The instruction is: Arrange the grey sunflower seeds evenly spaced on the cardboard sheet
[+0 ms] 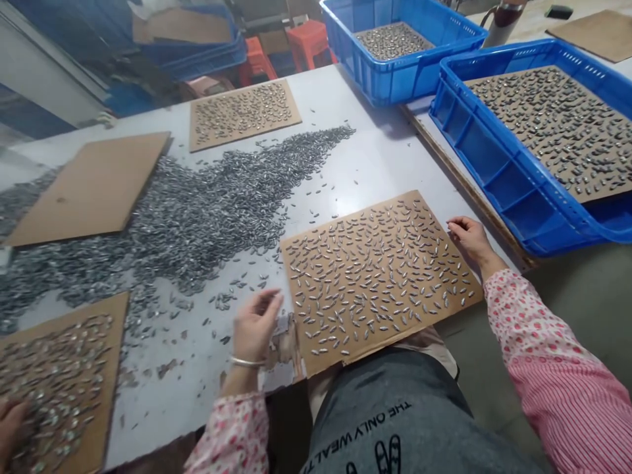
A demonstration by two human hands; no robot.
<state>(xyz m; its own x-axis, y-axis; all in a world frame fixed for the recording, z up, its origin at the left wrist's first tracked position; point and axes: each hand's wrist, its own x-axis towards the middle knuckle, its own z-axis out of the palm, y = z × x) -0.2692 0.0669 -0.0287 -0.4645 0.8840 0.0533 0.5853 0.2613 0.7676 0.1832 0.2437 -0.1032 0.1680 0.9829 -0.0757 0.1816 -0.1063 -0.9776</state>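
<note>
In front of me a cardboard sheet (371, 284) carries many small, spindle-shaped silver metal pieces, spread out singly. My left hand (255, 328), with a bangle at the wrist, is beside the sheet's left edge. Its fingers are curled with thumb and forefinger close together, and what they hold, if anything, cannot be made out. Beyond the opposite edge is my right hand (470, 238), thumb and fingertips pinched; anything between them is too small to name. A large heap of the same metal pieces (217, 204) lies on the white table to the left.
Blue crates (494, 164) at the right contain piece-covered cardboard. A bare cardboard sheet (93, 184) rests on the heap. Another loaded sheet (244, 113) lies at the back. At lower left, another person's hand (12, 424) is over a loaded sheet (93, 368). Red stools (309, 41) stand behind.
</note>
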